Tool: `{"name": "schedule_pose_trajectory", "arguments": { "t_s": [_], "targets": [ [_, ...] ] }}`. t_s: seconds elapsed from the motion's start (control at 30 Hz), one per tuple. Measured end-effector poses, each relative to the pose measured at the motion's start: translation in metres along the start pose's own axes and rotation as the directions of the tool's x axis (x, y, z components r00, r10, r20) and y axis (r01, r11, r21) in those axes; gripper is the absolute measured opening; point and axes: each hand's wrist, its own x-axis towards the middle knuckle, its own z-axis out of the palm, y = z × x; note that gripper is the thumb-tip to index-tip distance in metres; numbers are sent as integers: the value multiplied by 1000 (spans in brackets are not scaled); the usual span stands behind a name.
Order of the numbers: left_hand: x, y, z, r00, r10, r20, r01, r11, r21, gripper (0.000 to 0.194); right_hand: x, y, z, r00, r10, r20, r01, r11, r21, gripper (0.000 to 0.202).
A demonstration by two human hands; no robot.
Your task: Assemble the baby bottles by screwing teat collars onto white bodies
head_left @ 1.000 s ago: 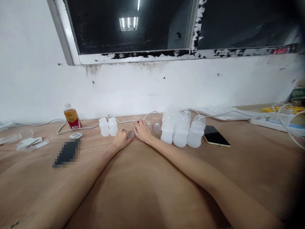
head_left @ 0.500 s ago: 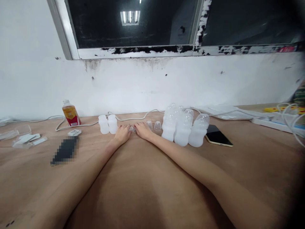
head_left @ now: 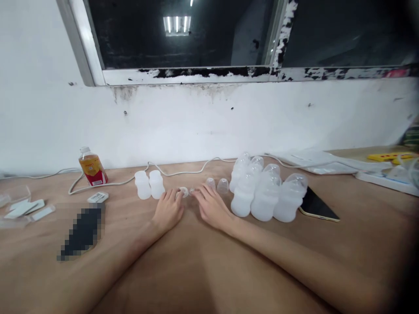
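My left hand (head_left: pixel 168 210) rests low on the table, its fingers closed at a white bottle ring (head_left: pixel 183 191). Just to the right, my right hand (head_left: pixel 211 206) has its fingertips bent together on a small clear bottle nipple (head_left: pixel 191 191). The fingers partly hide both pieces. Behind my right hand, two clear domed caps (head_left: pixel 223 186) stand on the table. Left of my left hand are two frosted baby bottles (head_left: pixel 143 185) without tops, standing side by side. Several capped baby bottles (head_left: pixel 266 198) stand in a group to the right.
A dark phone (head_left: pixel 317 205) lies behind the capped bottles. On the left are a drink bottle (head_left: pixel 93 168), a small white box (head_left: pixel 97 197), a blurred dark phone (head_left: pixel 81 231) and white cards (head_left: pixel 24 209). A white cable (head_left: pixel 183 173) runs along the wall, towards a power strip (head_left: pixel 386 181).
The view has shifted, so the table things appear lower and larger. My hands have drawn slightly apart, and the ring and nipple between them show more clearly.
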Motion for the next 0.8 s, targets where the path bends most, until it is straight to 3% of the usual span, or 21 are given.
{"name": "schedule_pose_trajectory", "arguments": {
  "t_s": [0.13, 0.23, 0.33, 0.4, 0.47, 0.53, 0.63, 0.73, 0.8],
  "targets": [
    [-11, -2, -2, 996, -54, 68, 56, 998, -34, 28, -42, -14, -21, 991, -72, 109, 63, 994, 90, 28],
    [-11, -3, -1, 994, -54, 95, 61, 996, -66, 27, -57, -14, -37, 996, -68, 62, 63, 995, 83, 28],
    [-10, -2, -1, 996, -49, 75, 56, 995, -86, 28, -58, 3, -66, 984, -133, -115, 132, 991, -14, 30],
    [-10, -2, -3, 999, -25, 40, 28, 996, -84, 28, -59, 22, -88, 965, -118, -234, 103, 992, -76, 28],
    [-11, 0, -5, 998, 47, 34, -43, 994, -105, 26, -63, 41, -108, 964, -62, -260, 42, 996, -83, 25],
    [-9, 4, -5, 985, 152, 81, -134, 972, -194, 24, -71, 57, -121, 970, -70, -234, 56, 996, -66, 25],
    [0, 15, -6, 943, 289, 162, -220, 912, -346, 24, -79, 71, -128, 980, -124, -154, 107, 988, -115, 26],
    [17, 29, -7, 917, 335, 216, -240, 897, -372, 21, -68, 75, -127, 981, -26, -190, -28, 962, -273, 24],
    [28, 37, -6, 924, 299, 239, -209, 917, -340, 19, -54, 76, -124, 991, 39, -125, -80, 937, -341, 32]
  ]
}}
